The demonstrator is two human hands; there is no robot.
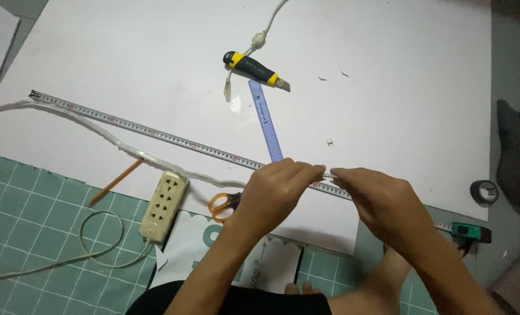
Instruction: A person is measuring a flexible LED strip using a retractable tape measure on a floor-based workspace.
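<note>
Both hands meet near the front edge of the white board (388, 87), just above the extended tape measure (172, 139); the left hand (274, 189) and the right hand (379, 201) each pinch an end of a thin white strip (329, 174) between fingertips, the strip lying almost on the tape blade. What the strip is made of cannot be told — it is too small.

The tape measure runs diagonally from the board's left edge to its case (470, 231), which sits off the board's front right corner; nothing appears to pin the blade, so a nudge from either wrist could, in my judgement, shift it and spoil any reading taken against it.

A utility knife (255, 70) lies toward the far edge, just beyond the top of a blue ruler (266, 119); whether its blade is out cannot be told, and if out, a hand reaching that way risks a cut.

White twisted cord (108, 135) crosses from the left edge under the tape toward the hands; a pull on it could drag the tape. Scissors (224, 204) lie partly under the left wrist — a likely snag; a power strip (164, 205) and pencil (115, 182) lie at the front left.
</note>
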